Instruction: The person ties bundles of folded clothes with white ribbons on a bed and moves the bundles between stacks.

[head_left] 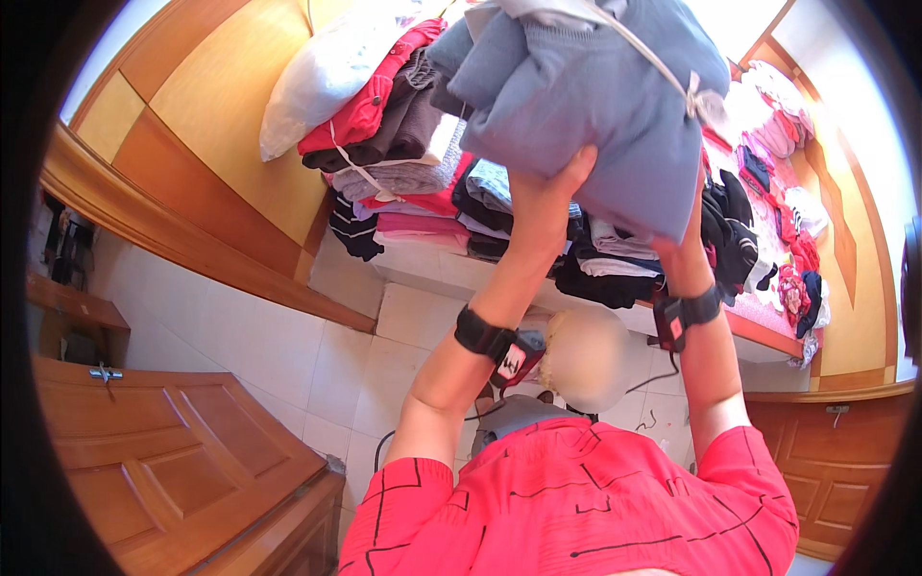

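Note:
A bulky bundle of grey-blue knit clothing (pixel 595 106), tied round with a pale strap (pixel 639 43), is raised before me between both arms. My left hand (pixel 557 182) grips its lower left side, thumb pressed on the cloth and the other fingers hidden beneath. At the lower right edge, my right hand (pixel 684 252) holds the same bundle; most of its fingers are behind the cloth. Below and behind the bundle lie stacks of folded clothes, including a dark folded stack (pixel 615 286). To the left rises a pile with a red garment (pixel 357 117) and a tied grey knit (pixel 408 179).
A white stuffed bag (pixel 322 82) leans on the left pile by a wooden panel (pixel 226 82). More loose clothes (pixel 802 240) lie on the right. Wooden doors (pixel 182 451) stand at lower left and right, and a blurred round shape (pixel 583 360) shows below my arms.

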